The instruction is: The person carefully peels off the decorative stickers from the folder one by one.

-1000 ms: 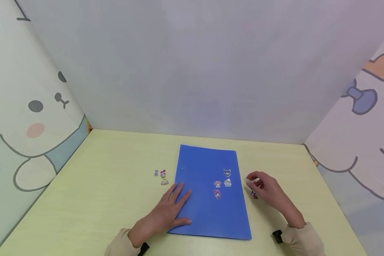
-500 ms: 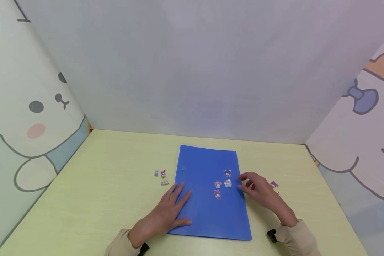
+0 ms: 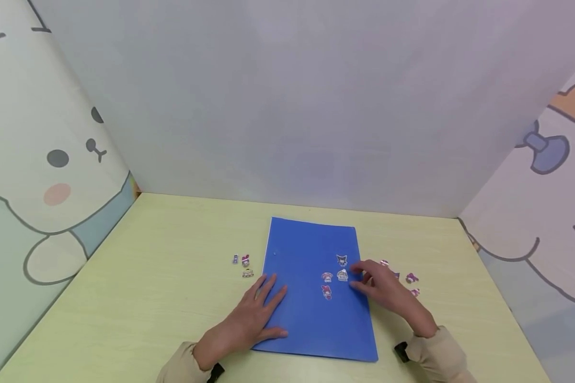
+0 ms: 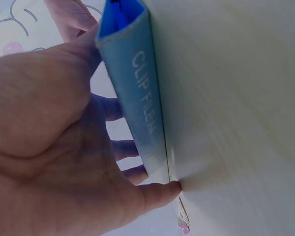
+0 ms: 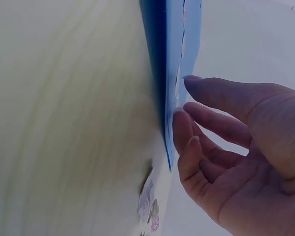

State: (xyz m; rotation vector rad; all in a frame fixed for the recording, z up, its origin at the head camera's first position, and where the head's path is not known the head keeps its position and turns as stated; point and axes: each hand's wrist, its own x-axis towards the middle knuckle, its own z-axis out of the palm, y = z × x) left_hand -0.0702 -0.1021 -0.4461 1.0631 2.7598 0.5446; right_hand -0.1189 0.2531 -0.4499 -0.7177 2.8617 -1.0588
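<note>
A blue clip folder (image 3: 316, 330) lies flat on the table. My left hand (image 3: 249, 318) rests spread on its left edge; the left wrist view shows the lettered spine (image 4: 137, 88) beside the palm. Four-way apart from counting, several cartoon character stickers are on the cover, among them a dark-eared one (image 3: 342, 260) and a white-capped one (image 3: 342, 275). Over the folder's right edge, my right hand (image 3: 385, 289) has its fingertips right by the white-capped sticker. In the right wrist view, a gap shows between thumb and forefinger, with nothing seen held there.
Three small stickers (image 3: 246, 260) lie on the table left of the folder. Several more, including a purple-bowed one (image 3: 412, 277), lie to its right, partly behind the right hand. A plain backdrop (image 3: 287, 106) stands along the table's far edge.
My right hand has moved left from the table to over the folder's right side, uncovering stickers on the table behind it. The left hand has stayed in place.
</note>
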